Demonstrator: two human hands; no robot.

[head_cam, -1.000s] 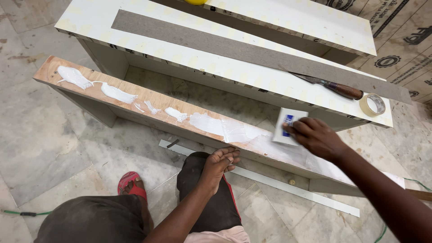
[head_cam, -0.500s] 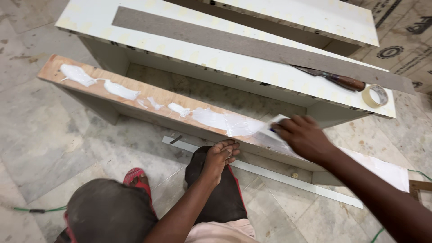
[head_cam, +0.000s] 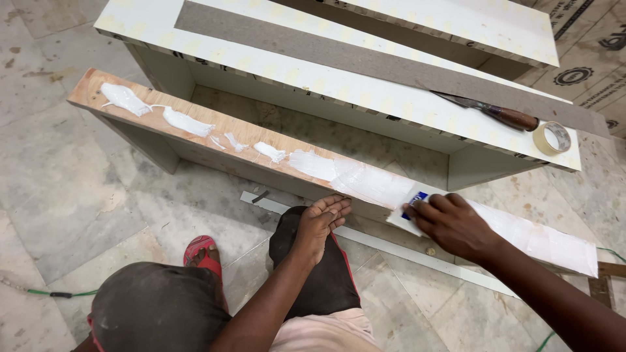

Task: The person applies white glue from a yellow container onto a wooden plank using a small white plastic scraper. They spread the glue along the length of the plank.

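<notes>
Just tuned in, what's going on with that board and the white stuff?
A person is spreading white paste along the top edge of a plywood board. The right hand presses a small flat spreader card onto the board; the stretch to its right is coated smooth, while blobs to the left lie unspread. The left hand braces against the board's near side. A knife and tape roll lie on the white cabinet behind.

My right hand pulled back along the board

Half a second ago my right hand [head_cam: 453, 225] was further left on the plywood edge [head_cam: 215, 127], pressing the white card scraper [head_cam: 409, 210] into the thick glue [head_cam: 365, 182]. Now it sits further right, the card's blue mark showing again, and the glue there lies flatter and wider. My left hand [head_cam: 319, 221] has spread its fingers a little on my knee.
</notes>
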